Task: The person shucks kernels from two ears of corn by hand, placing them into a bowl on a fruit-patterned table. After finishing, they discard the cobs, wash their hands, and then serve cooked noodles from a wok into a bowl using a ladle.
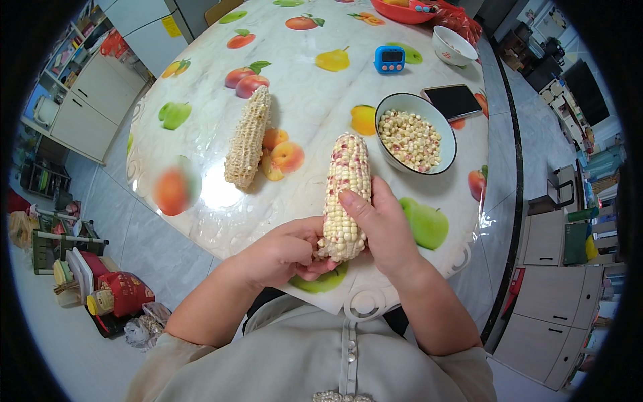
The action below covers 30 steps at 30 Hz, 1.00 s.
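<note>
Near the worktop edge before you, your left hand curls its grip round the corn ear base; your right hand clasps its side.

- I can see the person's left forearm angling inward, the elbow bent out to the side.
- The left hand sits lower, its fingers curled in a grip.
- The right forearm slants in from the other side.
- The right hand grips too, thumb pointing up and leftward, most other fingers hidden.
- Both hands are close together before the torso.
</note>
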{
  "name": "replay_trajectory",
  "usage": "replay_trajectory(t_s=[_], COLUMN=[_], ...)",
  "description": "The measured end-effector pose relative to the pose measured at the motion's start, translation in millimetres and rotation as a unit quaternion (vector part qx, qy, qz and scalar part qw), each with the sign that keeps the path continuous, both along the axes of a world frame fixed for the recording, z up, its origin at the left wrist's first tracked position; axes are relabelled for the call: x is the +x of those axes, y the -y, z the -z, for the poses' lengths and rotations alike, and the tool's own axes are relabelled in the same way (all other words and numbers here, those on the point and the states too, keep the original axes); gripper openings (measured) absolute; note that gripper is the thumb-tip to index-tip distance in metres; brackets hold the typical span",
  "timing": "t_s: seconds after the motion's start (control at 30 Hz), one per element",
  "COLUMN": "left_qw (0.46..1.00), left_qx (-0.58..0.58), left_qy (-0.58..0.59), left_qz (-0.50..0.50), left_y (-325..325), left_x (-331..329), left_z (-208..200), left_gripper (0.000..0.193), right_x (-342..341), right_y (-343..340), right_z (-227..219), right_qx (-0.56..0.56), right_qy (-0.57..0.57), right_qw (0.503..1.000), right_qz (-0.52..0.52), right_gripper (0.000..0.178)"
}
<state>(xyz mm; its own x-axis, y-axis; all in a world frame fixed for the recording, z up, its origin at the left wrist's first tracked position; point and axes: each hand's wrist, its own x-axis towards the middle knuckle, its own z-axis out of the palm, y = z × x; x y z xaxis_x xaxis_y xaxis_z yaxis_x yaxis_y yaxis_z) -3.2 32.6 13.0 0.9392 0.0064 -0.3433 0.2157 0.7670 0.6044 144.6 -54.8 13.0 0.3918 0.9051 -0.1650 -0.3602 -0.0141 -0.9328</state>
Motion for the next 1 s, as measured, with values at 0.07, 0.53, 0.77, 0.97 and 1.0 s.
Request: replay_trajectory(t_s=[0.07,0.53,0.77,0.97,1.0], left_qw=[1.000,0.996,0.998,0.998,0.998], left_qx=[-0.015,0.089,0.058,0.057,0.056], left_qy=[-0.021,0.001,0.016,0.014,0.007], left_qz=[-0.009,0.022,0.019,0.013,0.014], left_y=[0.6,4.9,3.9,4.8,4.4], left_x=[0.3,4.0,3.9,3.6,3.7], left_z=[-3.1,-4.6,-4.0,-2.4,-3.4], left_gripper=[0.044,0.036,0.036,0.034,0.032], right_x=[0.0,-0.6,-1.0,-0.5,-0.6], right_y=[0.1,0.0,-0.9,-0.1,-0.3], right_z=[-1.0,0.5,1.3,2.8,2.7], right_qx=[-0.002,-0.006,0.016,0.019,0.018], right_qy=[-0.010,0.063,0.000,0.005,0.006], right_qw=[1.000,0.998,1.000,1.000,1.000], right_qz=[0.000,0.018,0.013,0.013,0.014], right_gripper=[0.036,0.039,0.033,0.033,0.033])
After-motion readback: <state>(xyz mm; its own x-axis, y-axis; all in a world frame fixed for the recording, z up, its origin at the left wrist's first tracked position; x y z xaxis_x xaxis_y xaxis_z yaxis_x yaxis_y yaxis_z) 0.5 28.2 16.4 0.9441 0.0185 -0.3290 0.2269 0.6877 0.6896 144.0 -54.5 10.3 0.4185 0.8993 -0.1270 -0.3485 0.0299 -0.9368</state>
